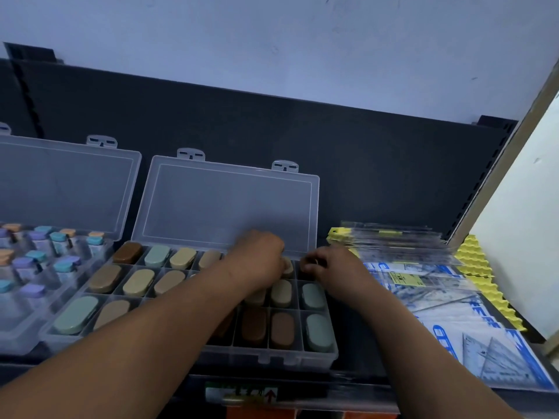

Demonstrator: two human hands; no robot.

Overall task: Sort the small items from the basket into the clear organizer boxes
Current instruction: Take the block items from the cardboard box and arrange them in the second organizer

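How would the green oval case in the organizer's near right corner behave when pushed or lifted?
Lying flat, the green oval case likely slides, not rolls. Its smooth rounded shell may be slippery. Close dividers would probably stop a push.

Both arms reached across the open clear organizer box, the left hand down over its back row of oval cases, the right hand close beside, fingers curled.
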